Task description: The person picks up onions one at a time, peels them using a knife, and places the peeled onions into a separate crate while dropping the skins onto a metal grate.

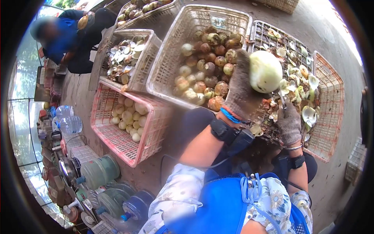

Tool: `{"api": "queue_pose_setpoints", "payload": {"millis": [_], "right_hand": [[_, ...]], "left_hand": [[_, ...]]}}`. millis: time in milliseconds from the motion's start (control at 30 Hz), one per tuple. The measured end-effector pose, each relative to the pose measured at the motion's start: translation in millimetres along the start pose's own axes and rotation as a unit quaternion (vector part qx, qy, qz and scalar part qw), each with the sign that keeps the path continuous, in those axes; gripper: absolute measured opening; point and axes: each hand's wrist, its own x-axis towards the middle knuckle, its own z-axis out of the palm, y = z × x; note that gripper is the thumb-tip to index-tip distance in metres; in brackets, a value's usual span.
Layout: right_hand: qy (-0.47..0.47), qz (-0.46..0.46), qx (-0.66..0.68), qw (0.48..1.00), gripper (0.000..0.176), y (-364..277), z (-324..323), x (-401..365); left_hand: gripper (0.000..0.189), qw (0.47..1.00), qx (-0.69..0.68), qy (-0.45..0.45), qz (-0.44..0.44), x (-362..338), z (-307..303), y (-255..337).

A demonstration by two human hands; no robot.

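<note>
Left hand (238, 91) grips a pale onion (266, 71) above the peelings (309, 116); right hand (289, 121) is wrapped round a knife (281, 96) (blade partly hidden). Short strokes, fingers clear of the edge, work best!

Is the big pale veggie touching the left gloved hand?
Touching. The head view shows the big pale veggie right against the left gloved hand, with no gap between.
</note>
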Motion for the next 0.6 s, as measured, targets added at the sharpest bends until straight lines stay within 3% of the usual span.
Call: {"api": "queue_pose_setpoints", "payload": {"millis": [100,133,167,200,233,267,333,400,467,500,533,600], "right_hand": [[0.004,-0.013,-0.006,1.0,0.026,-8.7,5.3,-5.9],[0.008,-0.024,0.005,1.0,0.026,-10.0,6.6,-7.7],[0.012,-0.031,0.013,0.999,0.027,-9.2,6.0,-11.1],[0.014,-0.026,0.006,1.0,0.027,-8.1,5.9,-12.0],[0.017,-0.014,0.008,1.0,0.027,-8.1,7.2,-12.0],[0.018,-0.003,0.011,1.0,0.027,-9.5,8.8,-10.8],[0.006,0.026,0.016,1.0,0.028,-11.4,8.2,-9.2],[0.012,0.016,0.014,1.0,0.029,-11.3,10.9,-8.1],[0.009,0.014,0.023,1.0,0.03,-13.4,14.2,-8.8],[0.008,0.009,0.034,0.999,0.032,-13.8,15.8,-7.8],[0.008,0.015,0.028,0.999,0.032,-13.8,17.0,-8.1],[0.025,-0.082,-0.024,0.996,0.035,-13.5,20.7,-6.3]], "left_hand": [[0.09,0.985,0.089,0.068,0.13,-27.9,-11.8,70.9],[0.089,0.986,0.041,-0.006,0.163,-37.6,-28.6,96.7],[0.087,0.981,0.032,-0.001,0.192,-67.7,-37.9,124.2],[0.065,0.951,0.029,0.102,0.291,-92.2,-49.9,141.2],[0.065,0.966,0.103,0.088,0.221,-131.1,-101.6,185.3],[0.068,0.897,0.134,0.225,0.356,-149.4,-92.3,186.7],[0.074,0.894,0.227,0.224,0.315,-209.9,-115.8,209.1],[0.072,0.727,0.289,0.503,0.367,-249.4,-165.6,226.9],[0.068,0.536,0.544,0.576,0.292,-278.4,-221.5,236.8],[0.063,0.487,0.584,0.571,0.311,-285.4,-252.8,238.2],[0.064,0.438,0.632,0.568,0.293,-260.3,-226.0,223.3],[0.06,0.531,0.679,0.467,0.199,-214.9,-181.2,205.8]]}}
